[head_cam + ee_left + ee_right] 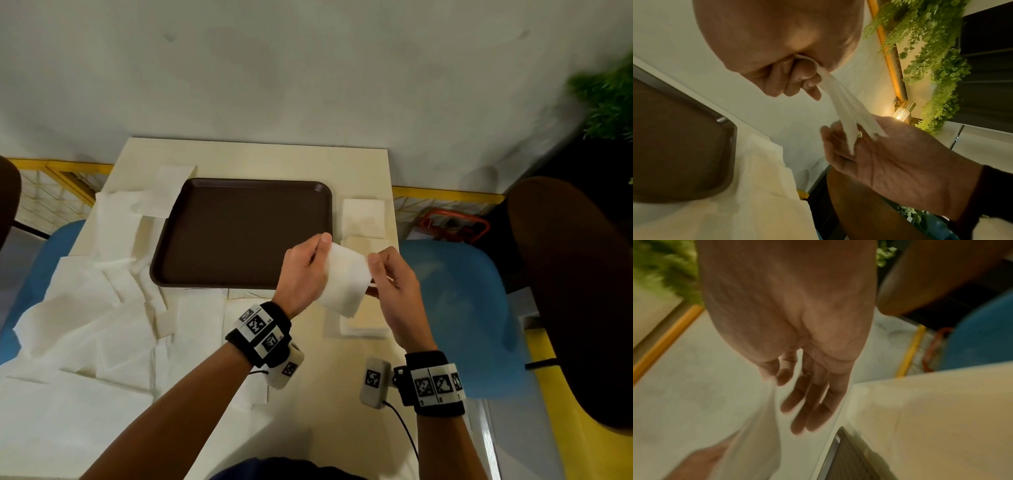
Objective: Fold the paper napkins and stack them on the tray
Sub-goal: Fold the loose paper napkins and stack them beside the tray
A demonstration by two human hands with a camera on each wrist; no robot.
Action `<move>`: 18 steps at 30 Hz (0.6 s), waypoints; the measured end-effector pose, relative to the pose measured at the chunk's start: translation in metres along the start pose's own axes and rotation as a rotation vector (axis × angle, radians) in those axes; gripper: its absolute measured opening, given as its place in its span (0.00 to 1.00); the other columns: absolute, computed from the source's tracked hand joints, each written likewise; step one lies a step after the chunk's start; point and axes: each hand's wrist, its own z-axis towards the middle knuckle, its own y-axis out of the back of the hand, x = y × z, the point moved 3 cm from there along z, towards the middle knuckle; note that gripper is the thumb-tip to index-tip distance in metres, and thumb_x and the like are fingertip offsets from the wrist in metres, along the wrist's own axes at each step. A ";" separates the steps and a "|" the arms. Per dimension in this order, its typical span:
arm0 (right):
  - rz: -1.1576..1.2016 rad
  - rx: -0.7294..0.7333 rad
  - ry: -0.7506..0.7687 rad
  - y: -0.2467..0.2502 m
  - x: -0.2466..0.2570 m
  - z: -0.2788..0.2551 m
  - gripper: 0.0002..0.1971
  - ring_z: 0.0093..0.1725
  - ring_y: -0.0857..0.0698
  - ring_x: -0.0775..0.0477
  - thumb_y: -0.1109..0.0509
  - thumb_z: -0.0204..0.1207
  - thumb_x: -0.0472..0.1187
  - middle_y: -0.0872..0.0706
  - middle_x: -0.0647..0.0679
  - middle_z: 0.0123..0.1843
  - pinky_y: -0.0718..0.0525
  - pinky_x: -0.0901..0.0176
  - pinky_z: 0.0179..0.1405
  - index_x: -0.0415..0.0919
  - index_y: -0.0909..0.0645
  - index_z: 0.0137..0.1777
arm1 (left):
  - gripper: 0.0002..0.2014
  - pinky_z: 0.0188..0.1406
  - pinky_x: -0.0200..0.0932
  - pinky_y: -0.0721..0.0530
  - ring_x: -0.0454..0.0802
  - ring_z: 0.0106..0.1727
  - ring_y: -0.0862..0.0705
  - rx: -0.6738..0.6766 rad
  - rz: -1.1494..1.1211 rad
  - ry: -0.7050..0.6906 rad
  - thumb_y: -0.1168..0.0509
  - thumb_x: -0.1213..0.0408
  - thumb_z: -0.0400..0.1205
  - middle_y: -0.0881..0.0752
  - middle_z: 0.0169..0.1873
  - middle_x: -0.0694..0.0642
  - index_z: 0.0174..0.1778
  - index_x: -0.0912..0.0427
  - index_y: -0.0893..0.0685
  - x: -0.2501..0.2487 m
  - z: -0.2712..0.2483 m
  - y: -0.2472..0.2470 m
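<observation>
A dark brown tray [239, 233] lies in the middle of the cream table [308, 394]. Just off its near right corner, both hands hold one white paper napkin [346, 277] in the air. My left hand [323, 246] pinches its upper left edge between thumb and curled fingers. My right hand [373, 263] pinches the right edge, thumb in front and long fingers behind. In the left wrist view the napkin [840, 104] hangs from the left hand [797, 78] down to the right hand [890, 154], beside the tray [674, 138]. The right wrist view is blurred: right hand [797, 337], napkin [756, 426].
Several unfolded napkins [102, 308] sprawl over the table's left side. Folded napkins [363, 217] lie right of the tray, and another small pile [366, 323] sits under the hands. Blue chairs [462, 308] and brown chairs [575, 291] flank the table; a plant [606, 99] is far right.
</observation>
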 end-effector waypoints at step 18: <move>-0.327 -0.210 -0.084 0.032 -0.073 0.078 0.08 0.45 0.11 0.58 0.22 0.86 0.38 0.08 0.57 0.42 0.20 0.74 0.43 0.50 0.16 0.49 | 0.15 0.40 0.32 0.15 0.48 0.47 0.12 0.092 0.147 0.171 0.25 0.67 0.86 0.13 0.49 0.56 0.60 0.52 0.25 0.058 0.066 -0.062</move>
